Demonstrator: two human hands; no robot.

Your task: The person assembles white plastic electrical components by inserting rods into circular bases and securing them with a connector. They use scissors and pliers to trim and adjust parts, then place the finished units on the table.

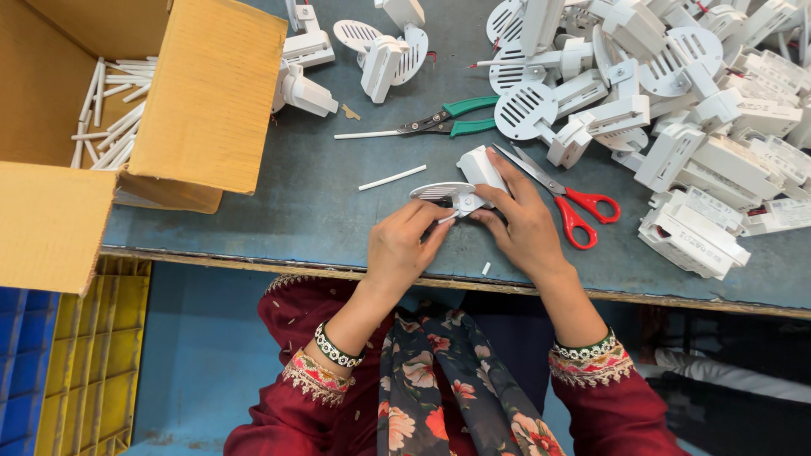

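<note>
Both of my hands meet over the front edge of the grey-blue table (279, 203) around one white plastic part (473, 173). This part has a boxy body and a round slotted disc (439, 192) sticking out to the left. My right hand (525, 221) grips the boxy body from the right. My left hand (407, 245) pinches the joint under the disc with its fingertips. Red-handled scissors (579, 211) lie just right of my right hand. A short white tube (392, 177) lies just beyond the part.
A large heap of like white parts (676, 93) fills the table's right and back. Green-handled scissors (448, 118) lie mid-table. An open cardboard box (203, 101) holding white tubes (106, 118) stands at left. Yellow (93, 363) and blue crates (21, 371) sit below.
</note>
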